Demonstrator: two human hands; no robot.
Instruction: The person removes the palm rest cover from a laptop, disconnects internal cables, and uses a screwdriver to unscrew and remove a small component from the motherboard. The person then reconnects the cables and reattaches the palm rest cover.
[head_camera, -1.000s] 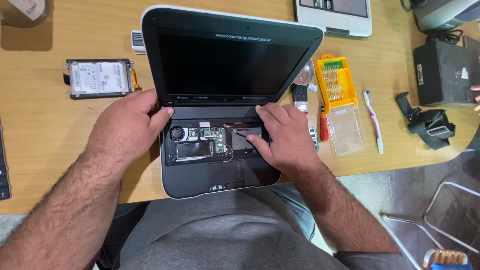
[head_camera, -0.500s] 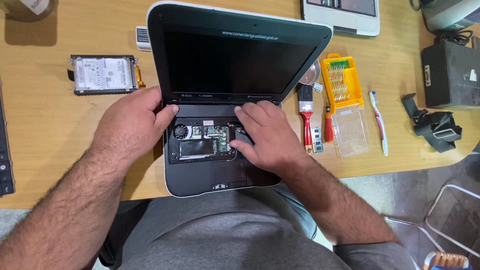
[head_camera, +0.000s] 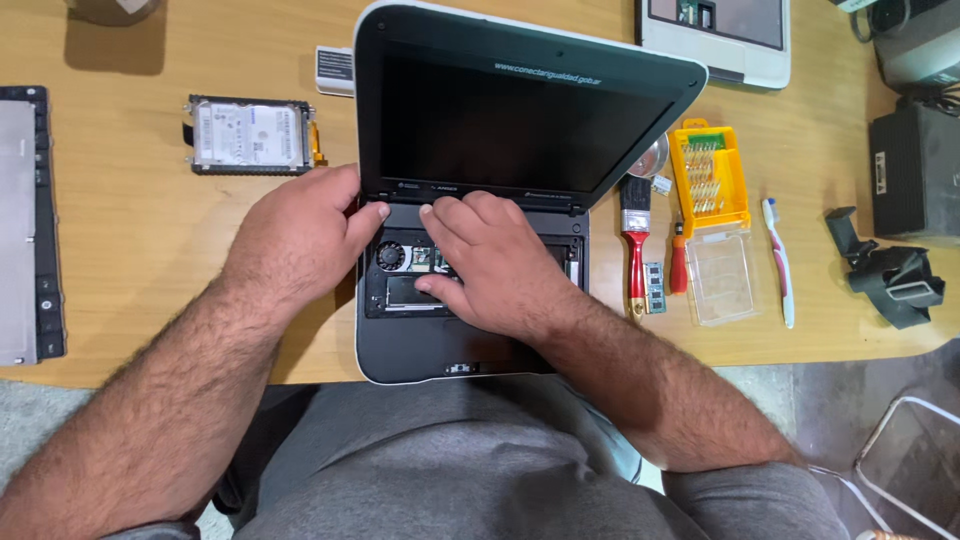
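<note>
A small black laptop (head_camera: 470, 200) with a white edge stands open at the near edge of the wooden worktop (head_camera: 130, 250), its dark screen tilted back. The keyboard is off, so the base shows a round fan (head_camera: 389, 256) and green circuit boards.

The right hand (head_camera: 487, 262) lies palm down across that open bay, fingers spread flat and pressing on the parts near the hinge; it is open, with nothing closed inside it. The left hand (head_camera: 295, 240) sits against the laptop's left side, thumb (head_camera: 366, 219) hooked onto the hinge corner, loosely curled and bracing the case rather than gripping anything loose.

Just right of the laptop lie a red-handled paintbrush (head_camera: 634, 240), a green memory stick (head_camera: 655, 288) and a small red screwdriver (head_camera: 678, 262). Beyond these is a yellow bit case (head_camera: 709, 178) with its clear lid (head_camera: 722, 278) beside it, then a white and pink toothbrush (head_camera: 779, 262). Farther right are a black clamp-like part (head_camera: 892, 270) and a black box (head_camera: 915, 170).

Left of the laptop lies a hard drive (head_camera: 250, 134) in a black frame, bearing a white rectangular label with blue marking. A small white label-like block (head_camera: 335, 70) sits behind the laptop's left corner. A long black and grey panel (head_camera: 28, 225) lies at the far left. Behind the laptop, a white-framed device (head_camera: 715, 35) rests at the far edge.
</note>
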